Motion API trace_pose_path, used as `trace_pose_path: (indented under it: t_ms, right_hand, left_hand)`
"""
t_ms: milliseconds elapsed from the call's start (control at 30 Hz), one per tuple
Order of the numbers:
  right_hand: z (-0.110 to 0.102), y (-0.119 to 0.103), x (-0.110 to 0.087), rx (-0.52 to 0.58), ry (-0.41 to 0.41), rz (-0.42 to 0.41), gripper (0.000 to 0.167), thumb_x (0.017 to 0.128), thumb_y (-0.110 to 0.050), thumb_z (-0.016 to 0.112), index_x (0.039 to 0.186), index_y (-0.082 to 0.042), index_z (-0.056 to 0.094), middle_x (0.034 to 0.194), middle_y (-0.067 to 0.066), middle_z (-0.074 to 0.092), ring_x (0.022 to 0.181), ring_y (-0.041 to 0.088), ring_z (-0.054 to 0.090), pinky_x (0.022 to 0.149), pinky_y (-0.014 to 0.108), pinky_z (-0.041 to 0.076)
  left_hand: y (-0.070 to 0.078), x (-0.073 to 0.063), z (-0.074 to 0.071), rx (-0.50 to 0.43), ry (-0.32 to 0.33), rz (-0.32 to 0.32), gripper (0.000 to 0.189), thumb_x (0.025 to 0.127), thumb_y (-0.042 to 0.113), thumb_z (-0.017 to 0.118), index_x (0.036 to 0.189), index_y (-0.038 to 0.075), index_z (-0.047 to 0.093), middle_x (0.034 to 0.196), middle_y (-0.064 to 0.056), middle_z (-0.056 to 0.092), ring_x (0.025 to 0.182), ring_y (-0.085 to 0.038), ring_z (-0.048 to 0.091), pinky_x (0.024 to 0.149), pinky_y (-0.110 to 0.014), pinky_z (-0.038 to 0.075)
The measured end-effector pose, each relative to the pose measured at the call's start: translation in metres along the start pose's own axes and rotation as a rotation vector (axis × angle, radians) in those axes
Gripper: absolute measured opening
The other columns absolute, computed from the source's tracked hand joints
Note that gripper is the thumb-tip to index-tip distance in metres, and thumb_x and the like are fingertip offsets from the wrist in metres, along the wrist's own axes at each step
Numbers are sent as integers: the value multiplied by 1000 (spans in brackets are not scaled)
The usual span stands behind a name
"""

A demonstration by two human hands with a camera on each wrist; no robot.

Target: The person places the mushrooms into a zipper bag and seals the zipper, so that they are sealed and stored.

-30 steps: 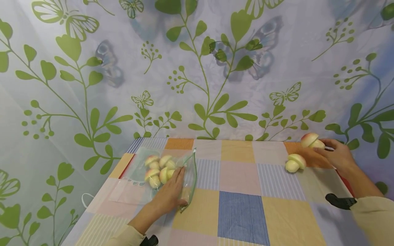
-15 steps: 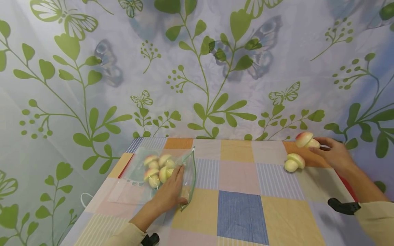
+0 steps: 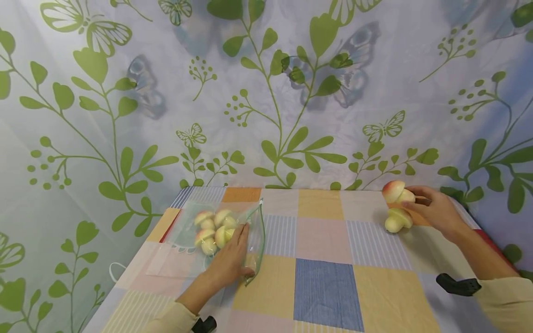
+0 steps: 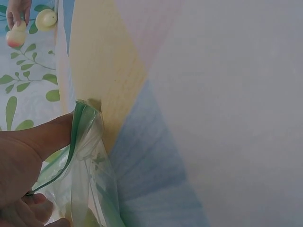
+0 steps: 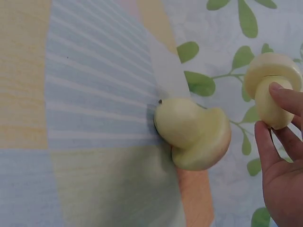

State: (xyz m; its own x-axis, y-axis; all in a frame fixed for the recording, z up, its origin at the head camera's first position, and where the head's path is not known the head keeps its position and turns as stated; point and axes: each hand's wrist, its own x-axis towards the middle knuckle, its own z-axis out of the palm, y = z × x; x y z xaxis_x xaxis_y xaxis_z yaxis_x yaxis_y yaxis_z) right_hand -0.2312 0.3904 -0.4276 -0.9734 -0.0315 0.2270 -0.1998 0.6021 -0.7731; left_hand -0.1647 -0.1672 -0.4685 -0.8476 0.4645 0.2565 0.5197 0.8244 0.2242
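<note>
My left hand point(image 3: 230, 261) holds a clear zip bag point(image 3: 183, 263) by its mouth on the table, with the thumb behind the green zip edge point(image 4: 75, 144) in the left wrist view. Several yellow toy mushrooms point(image 3: 209, 243) with reddish caps lie inside the bag. At the far right, my right hand point(image 3: 437, 210) pinches a toy mushroom point(image 3: 393, 192) by its stem, thumb on one side and fingers on the other. Another toy mushroom point(image 5: 201, 137) lies on the tablecloth just below the held one in the head view.
A patchwork-patterned cloth point(image 3: 325, 291) covers the table. A leaf-and-butterfly curtain point(image 3: 233, 152) hangs along its back edge. A white cord loop point(image 3: 116, 270) shows past the left table edge, and red point(image 3: 495, 245) shows at the right edge.
My right hand has carried the pinched toy mushroom to the left, from the right of the lying one to above it in the head view. The left hand and bag stay in place.
</note>
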Motion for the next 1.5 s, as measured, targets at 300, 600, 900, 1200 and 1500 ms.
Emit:
trace_pose_path:
  t_ms: [300,600,900,1200,1500]
  right_hand:
    - [16,-13,4,22,-30,-65,56,99,-17,72,143,10,49,129,28,58,95,-12,56,71,17,53]
    - [36,-29,4,-25,-96,-87,57,97,-30,76,140,2,58,126,23,67,98,-10,58,74,27,58]
    - [49,-39,5,4,-155,-127,52,97,-26,76,139,2,59,130,20,64,114,29,64,77,27,58]
    - [68,-54,5,-10,-205,-177,53,94,-21,80,138,1,61,132,21,62,117,44,63,79,25,57]
    - [94,-58,9,51,-258,-203,48,93,-19,80,134,-2,63,132,17,64,118,42,63,80,30,58]
  left_hand:
    - [-1,-2,1,-22,-7,-6,128,64,24,100,157,-13,21,157,-32,31,139,-43,43,106,-47,46]
    - [-1,-2,1,-31,-8,-6,127,65,23,100,157,-12,21,158,-32,31,140,-43,42,106,-47,46]
    - [-2,-2,2,-41,-14,-9,126,66,23,100,158,-11,20,158,-32,30,139,-43,43,105,-48,48]
    - [-2,-1,3,-49,-25,-22,127,67,23,99,159,-10,19,160,-30,28,139,-42,43,106,-48,47]
    - [-3,-1,3,-44,-22,-22,127,66,23,100,159,-10,20,159,-31,29,140,-42,43,107,-47,46]
